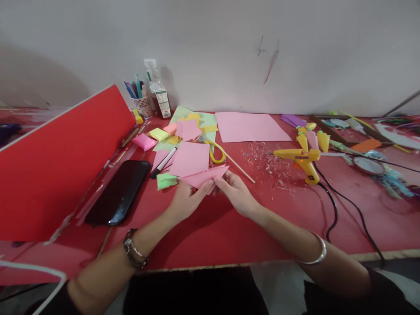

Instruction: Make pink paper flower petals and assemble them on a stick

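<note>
Between my two hands is a folded piece of pink paper (200, 177), its long folded edges facing up and away from me. My left hand (187, 199) pinches its left part, the thumb lying on the near side. At the right end my right hand (236, 192) grips it, thumb close to the left thumb, the other fingers partly hidden behind. Just beyond lies a flat pink sheet (190, 158) on the table. Yellow-handled scissors (218, 153) and a thin wooden stick (241, 167) rest past my right hand. A marker (164, 162) and a green packet (166, 180) are left of the paper.
A yellow glue gun (303, 162) with black cords stands at right, near paper scraps. A black phone (118, 192) and a large red board (62, 162) are on the left. Behind are a pen cup (142, 106), a bottle (160, 98) and a large pink sheet (251, 127).
</note>
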Demonstrator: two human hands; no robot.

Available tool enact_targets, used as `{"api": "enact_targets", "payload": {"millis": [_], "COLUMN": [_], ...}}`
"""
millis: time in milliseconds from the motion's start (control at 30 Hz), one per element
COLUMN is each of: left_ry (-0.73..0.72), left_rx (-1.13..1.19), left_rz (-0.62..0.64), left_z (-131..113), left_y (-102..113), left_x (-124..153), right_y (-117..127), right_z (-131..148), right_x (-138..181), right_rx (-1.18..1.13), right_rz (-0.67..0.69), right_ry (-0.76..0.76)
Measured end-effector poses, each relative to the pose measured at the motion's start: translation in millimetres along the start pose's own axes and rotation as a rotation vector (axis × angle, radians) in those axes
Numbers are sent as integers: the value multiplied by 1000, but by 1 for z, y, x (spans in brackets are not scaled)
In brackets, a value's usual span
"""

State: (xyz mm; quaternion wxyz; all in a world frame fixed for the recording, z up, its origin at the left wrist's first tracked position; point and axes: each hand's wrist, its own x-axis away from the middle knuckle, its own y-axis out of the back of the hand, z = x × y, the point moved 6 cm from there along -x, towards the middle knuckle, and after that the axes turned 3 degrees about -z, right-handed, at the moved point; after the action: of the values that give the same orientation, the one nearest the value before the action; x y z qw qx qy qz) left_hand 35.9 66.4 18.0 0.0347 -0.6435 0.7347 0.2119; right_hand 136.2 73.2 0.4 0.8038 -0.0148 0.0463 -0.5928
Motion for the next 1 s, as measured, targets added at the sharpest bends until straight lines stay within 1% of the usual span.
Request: {"api": "enact_targets", "payload": {"millis": [133, 233, 367, 500, 567, 633, 700, 800, 933, 1000], "left_ry": [47, 80, 84, 84, 122, 185, 238, 260, 261, 240], "left_rx": [13, 48, 84, 10, -17, -19, -9, -2, -8, -9], "left_rz": [0, 25, 132, 217, 248, 278, 295, 306, 329, 284], "left_z": [4, 6, 6, 5, 7, 10, 13, 13, 13, 13], "left_y": [-3, -5, -10, -12, -14, -15, -16, -16, -17, -14], "left_x": [2, 3, 3, 2, 3, 4, 5, 6, 5, 4], "right_y": [4, 5, 3, 10, 14, 15, 16, 14, 9, 5], "right_z": [1, 6, 10, 7, 5, 3, 2, 0, -1, 1], "right_x": [0, 2, 2, 1, 1, 1, 1, 0, -1, -1], "right_rx": [27, 61, 27, -13, -19, -30, -47, -80, -38, 27], "right_rz": [-58, -83, -67, -199, -243, -257, -255, -221, -115, -56], "right_ry": [10, 34, 62, 45, 24, 14, 10, -1, -22, -6]}}
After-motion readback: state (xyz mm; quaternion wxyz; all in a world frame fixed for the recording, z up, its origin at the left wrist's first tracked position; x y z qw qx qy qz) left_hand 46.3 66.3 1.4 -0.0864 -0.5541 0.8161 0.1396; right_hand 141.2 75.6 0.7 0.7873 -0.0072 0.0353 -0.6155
